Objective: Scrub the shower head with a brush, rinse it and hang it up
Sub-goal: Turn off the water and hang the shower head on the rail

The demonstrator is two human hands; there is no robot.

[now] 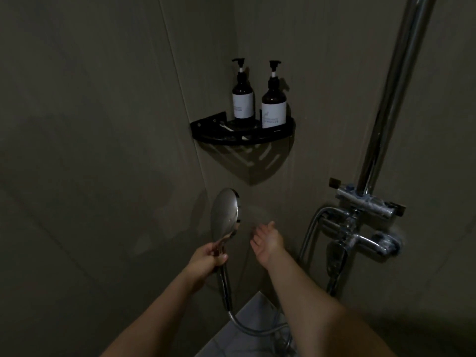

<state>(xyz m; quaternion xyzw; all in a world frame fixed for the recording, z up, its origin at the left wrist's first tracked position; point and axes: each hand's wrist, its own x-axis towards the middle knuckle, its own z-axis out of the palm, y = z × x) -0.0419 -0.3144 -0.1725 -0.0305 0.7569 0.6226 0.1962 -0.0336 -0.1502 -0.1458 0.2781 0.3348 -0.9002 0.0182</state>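
My left hand (pixel 207 256) grips the handle of the chrome shower head (pixel 224 211), which stands upright with its round face turned right toward the wall corner. Its metal hose (pixel 253 328) curves down and right across the floor. My right hand (pixel 268 240) hovers just right of the head, palm up, fingers spread, holding nothing. On the black corner shelf (pixel 206 124) lies a small pale object that may be a brush (pixel 226 127); it is too dim to tell.
Two dark pump bottles (pixel 243 99) (pixel 273 106) stand on the corner shelf. A chrome riser pipe (pixel 394 94) and the mixer tap with handles (pixel 368 222) are on the right wall. Pale floor tiles (pixel 247 331) show at the bottom.
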